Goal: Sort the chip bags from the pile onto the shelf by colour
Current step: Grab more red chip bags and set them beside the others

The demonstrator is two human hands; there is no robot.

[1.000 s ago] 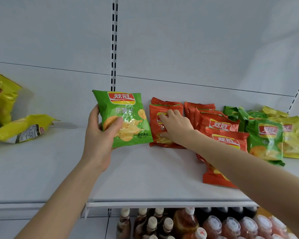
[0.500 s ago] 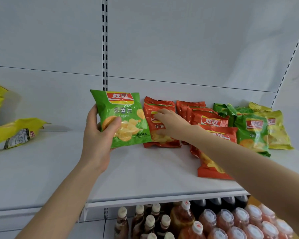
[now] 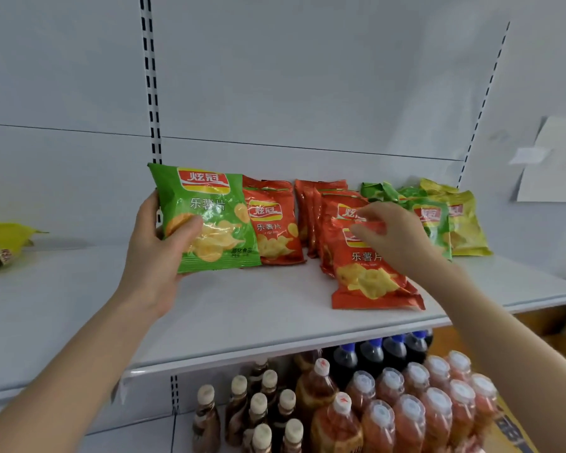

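Observation:
My left hand (image 3: 157, 253) grips a green chip bag (image 3: 209, 220) by its left side and holds it upright over the white shelf (image 3: 258, 318). Right behind it a red bag (image 3: 275, 233) leans against the back wall. My right hand (image 3: 392, 237) is over the pile, its fingers and thumb curled on the top edge of a red bag (image 3: 370, 279) lying flat in front. More red bags (image 3: 314, 207) stand behind it. Green bags (image 3: 435, 223) and a yellow bag (image 3: 468, 230) lie at the pile's right end.
Yellow bags (image 3: 4, 240) lie at the shelf's far left. Bare shelf stretches between them and the green bag. Below the shelf stand rows of bottles (image 3: 406, 403). A sheet of paper (image 3: 553, 165) hangs on the right wall.
My right hand left the leaning red bag and moved right onto the flat red bag in front. The left hand still holds the green bag; the view shifted right.

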